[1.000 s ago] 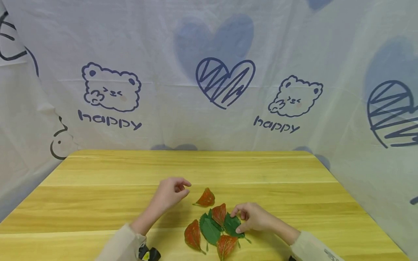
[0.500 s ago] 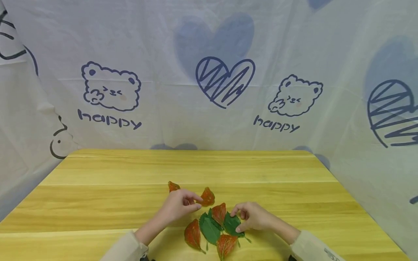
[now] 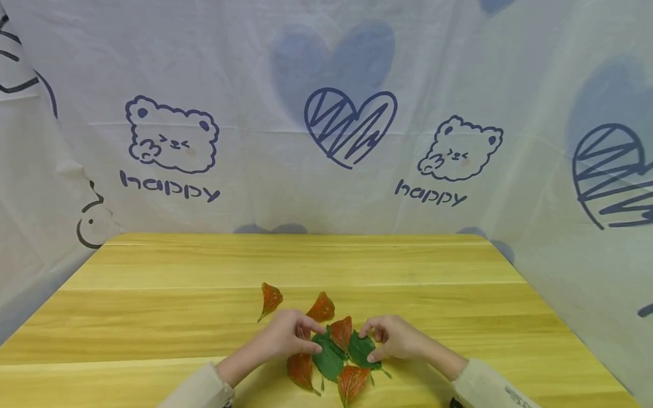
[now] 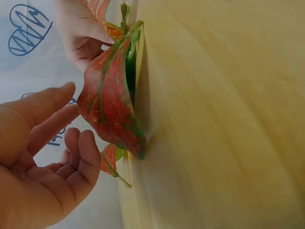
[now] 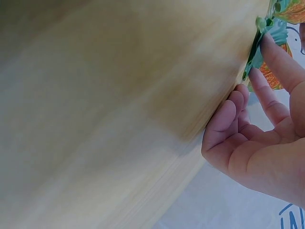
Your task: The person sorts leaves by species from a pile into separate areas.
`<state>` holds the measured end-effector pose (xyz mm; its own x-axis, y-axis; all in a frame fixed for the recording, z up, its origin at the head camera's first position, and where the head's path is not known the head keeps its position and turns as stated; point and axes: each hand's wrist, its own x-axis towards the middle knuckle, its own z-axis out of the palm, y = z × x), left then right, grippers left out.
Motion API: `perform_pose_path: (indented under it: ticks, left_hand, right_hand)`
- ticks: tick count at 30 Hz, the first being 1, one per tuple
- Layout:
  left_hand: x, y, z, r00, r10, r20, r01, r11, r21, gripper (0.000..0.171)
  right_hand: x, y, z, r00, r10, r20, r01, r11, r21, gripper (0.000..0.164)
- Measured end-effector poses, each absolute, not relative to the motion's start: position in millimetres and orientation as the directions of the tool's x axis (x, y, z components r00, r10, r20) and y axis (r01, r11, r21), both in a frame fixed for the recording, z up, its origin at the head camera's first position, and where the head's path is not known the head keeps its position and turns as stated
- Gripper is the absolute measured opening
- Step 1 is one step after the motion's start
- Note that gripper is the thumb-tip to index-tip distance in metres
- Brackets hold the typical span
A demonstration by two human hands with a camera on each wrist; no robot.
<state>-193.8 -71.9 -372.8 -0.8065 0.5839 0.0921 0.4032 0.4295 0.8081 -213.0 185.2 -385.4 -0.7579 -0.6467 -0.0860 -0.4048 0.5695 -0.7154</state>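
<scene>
My left hand (image 3: 292, 335) and right hand (image 3: 400, 339) frame the green leaves (image 3: 329, 360), fingers (image 5: 268, 95) spread — arranging, I'd judge — and a light nudge seems called for next.

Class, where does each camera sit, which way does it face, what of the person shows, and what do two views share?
Head: on the head, facing forward and down at the leaves and table; sleeves, left hand and right hand show.
Left wrist: worn there, facing a red leaf past the left hand; the right hand shows beyond.
Right wrist: worn there, facing the table and leaves; the right hand shows.
Shared: head and left wrist both show both hands.
</scene>
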Motion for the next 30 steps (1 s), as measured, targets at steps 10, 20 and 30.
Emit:
perform_pose_path:
  ticks: [10,20,30]
  left_hand:
    - [-193.2,-69.6,-378.5,-0.77,0.637,0.024,0.393,0.444,0.805,0.025]
    - [-198.1,-67.1,-383.5,-0.779,0.625,-0.048,0.363,0.512,0.779,0.023]
    - [-200.1,-65.2,-383.7,-0.77,0.634,-0.072,0.364,0.529,0.767,0.022]
  right_hand:
    - [-212.2,184.3,-384.7,-0.76,-0.644,-0.093,-0.392,0.567,-0.724,0.031]
    - [-211.1,183.8,-384.0,-0.767,-0.632,-0.107,-0.371,0.574,-0.731,0.032]
    - [-209.0,183.2,-381.6,-0.789,-0.606,-0.103,-0.341,0.571,-0.746,0.04]
